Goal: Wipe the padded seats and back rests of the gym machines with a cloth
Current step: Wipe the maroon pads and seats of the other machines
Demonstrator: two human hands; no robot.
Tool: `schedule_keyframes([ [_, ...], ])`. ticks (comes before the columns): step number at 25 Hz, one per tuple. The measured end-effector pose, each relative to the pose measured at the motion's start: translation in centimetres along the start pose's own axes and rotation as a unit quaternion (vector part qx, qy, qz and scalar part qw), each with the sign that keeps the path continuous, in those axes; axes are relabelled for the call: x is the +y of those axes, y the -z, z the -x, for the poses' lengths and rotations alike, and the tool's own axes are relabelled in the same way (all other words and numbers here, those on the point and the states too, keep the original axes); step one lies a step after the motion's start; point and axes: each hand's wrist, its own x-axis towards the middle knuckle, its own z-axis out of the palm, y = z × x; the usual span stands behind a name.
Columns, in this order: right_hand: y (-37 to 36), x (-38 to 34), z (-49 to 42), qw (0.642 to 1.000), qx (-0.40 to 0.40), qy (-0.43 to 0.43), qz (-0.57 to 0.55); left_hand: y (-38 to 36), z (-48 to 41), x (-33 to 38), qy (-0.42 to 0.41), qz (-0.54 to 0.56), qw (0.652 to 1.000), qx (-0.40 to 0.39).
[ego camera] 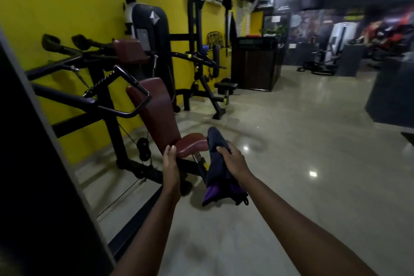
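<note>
Hands are being held apart, the left hand (171, 159) laid straight-fingered against the seat (193, 143) and the right hand (234, 160) clenched round the cloth (215, 170) beside it, whose hanging tail is perhaps being exposed to snagging on the seat post (198, 157).

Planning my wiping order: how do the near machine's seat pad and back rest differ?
The back rest is long and stands steeply tilted; the seat is short and lies nearly flat. The left hand reaches the seat's near edge, and the cloth, gripped by the right hand, hangs beside its front end; neither hand is at the back rest. Both are maroon padding on one machine.
</note>
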Motion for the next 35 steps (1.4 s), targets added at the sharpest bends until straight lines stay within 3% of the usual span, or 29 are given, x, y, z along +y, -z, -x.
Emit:
schedule_keyframes([
  [9, -2.7, 2.4, -26.5, 0.995, -0.084, 0.047, -0.011, -7.7, -23.9, -4.3, -0.034, 0.005, 0.996, 0.078],
  [14, -6.1, 1.9, -40.7, 0.991, -0.122, 0.051, -0.033, -11.2, -36.5, -2.8, -0.063, 0.008, 0.989, 0.132],
  [21, -14.8, 2.6, -57.3, 0.977, -0.189, 0.080, -0.056, -10.0, -53.8, -3.0, -0.073, 0.015, 0.973, 0.220],
  [25, -21.7, 2.1, -67.9, 0.957, -0.242, 0.154, -0.054, -9.2, -62.6, -1.1, -0.113, -0.017, 0.946, 0.303],
  [29, -28.6, 0.8, -76.1, 0.942, -0.272, 0.194, -0.035, -6.4, -70.2, -1.0, -0.102, -0.061, 0.920, 0.373],
  [33, -36.0, -1.9, -79.8, 0.924, -0.245, 0.289, 0.045, -2.2, -75.7, -0.9, -0.087, -0.073, 0.894, 0.433],
  [35, -40.3, -3.0, -79.8, 0.892, -0.202, 0.382, 0.133, -0.3, -78.1, -1.3, -0.088, -0.069, 0.884, 0.454],
])
